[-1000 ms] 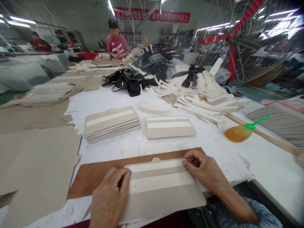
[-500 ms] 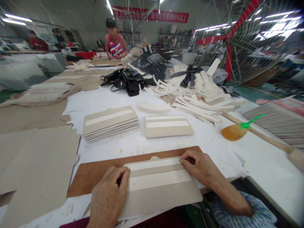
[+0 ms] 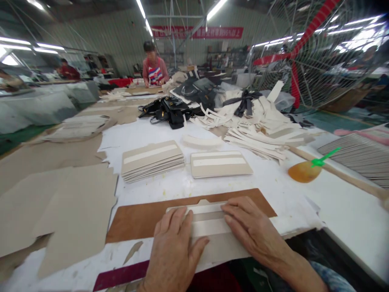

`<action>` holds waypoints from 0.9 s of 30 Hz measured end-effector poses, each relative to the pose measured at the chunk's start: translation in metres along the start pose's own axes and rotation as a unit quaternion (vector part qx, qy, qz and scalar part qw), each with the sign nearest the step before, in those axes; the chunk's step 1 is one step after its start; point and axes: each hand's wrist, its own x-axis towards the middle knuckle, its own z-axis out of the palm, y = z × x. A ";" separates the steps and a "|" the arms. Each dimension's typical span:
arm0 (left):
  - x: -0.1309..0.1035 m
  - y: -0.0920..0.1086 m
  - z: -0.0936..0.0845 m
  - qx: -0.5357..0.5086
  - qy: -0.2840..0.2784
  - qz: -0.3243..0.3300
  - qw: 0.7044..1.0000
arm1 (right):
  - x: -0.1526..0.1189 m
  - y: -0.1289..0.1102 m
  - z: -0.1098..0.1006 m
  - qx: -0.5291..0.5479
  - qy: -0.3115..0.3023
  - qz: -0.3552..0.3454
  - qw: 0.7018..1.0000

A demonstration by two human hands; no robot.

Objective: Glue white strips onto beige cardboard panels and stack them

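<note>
In front of me a beige cardboard panel point(image 3: 214, 245) with rounded corners lies partly over a brown board point(image 3: 133, 221). Two white strips run across the panel, one along its far edge and a wider one below. My left hand point(image 3: 174, 243) rests flat on the panel's left part, fingers stretched out over the far strip point(image 3: 206, 208). On the right side my right hand point(image 3: 249, 223) lies with extended fingers, their tips on the right end of that strip. Both hands hide the panel's sides.
Beyond the board sit a taller stack of panels point(image 3: 152, 160) and a lower stack point(image 3: 220, 164). Farther back are black bag pieces point(image 3: 170, 111) and cream strips point(image 3: 258, 142). An amber bag with a green tie point(image 3: 305, 171) lies right; beige sheets point(image 3: 82, 211) cover the left. A person works beyond.
Both hands have gone from pinching the far strip near its ends to lying flat on it, the left hand shifting right. The camera view has tilted up and turned slightly left.
</note>
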 end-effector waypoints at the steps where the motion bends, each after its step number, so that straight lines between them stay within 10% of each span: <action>1: 0.002 0.005 0.005 0.014 -0.021 -0.005 1.000 | 0.002 -0.004 0.008 -0.029 -0.011 -0.032 0.999; 6: 0.004 0.013 0.014 0.033 -0.087 -0.048 0.995 | 0.009 -0.005 0.030 -0.159 -0.064 -0.077 0.982; 16: -0.003 0.011 0.014 0.061 -0.014 -0.047 0.997 | 0.000 0.005 0.022 -0.236 -0.009 -0.072 0.969; 27: -0.035 -0.043 -0.018 0.067 -0.001 -0.114 0.991 | -0.051 0.064 -0.007 -0.236 0.070 -0.108 0.963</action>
